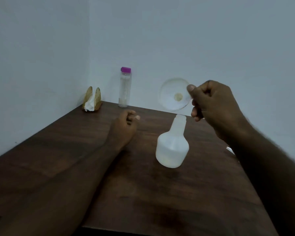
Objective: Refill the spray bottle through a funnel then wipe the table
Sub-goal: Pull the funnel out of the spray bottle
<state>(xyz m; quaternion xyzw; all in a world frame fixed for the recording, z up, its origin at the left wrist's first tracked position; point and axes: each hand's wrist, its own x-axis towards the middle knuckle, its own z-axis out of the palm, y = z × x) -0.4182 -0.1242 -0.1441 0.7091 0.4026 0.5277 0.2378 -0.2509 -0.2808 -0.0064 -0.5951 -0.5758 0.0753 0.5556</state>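
— On the dark wooden table (58, 159), pushed into a pale wall (194, 40) corner, what leads the frame?

— The person's hands, reaching in from below. The right hand (215, 106) is raised, its thumb and curled fingers pinching the rim of a clear funnel (173, 95). The left hand (124, 126) rests on the wood, fingers loosely curled and holding nothing.

— Where is the spray bottle (172, 147)?

— Upright at mid-table, between the two hands, white and translucent, with its neck open. The funnel hangs tilted just above that neck, its wide mouth turned toward the camera.

— And behind?

— A clear bottle (124, 87) with a purple cap stands against the wall. Left of it, in the corner, a gold napkin holder (91, 99) grips white tissue (90, 103).
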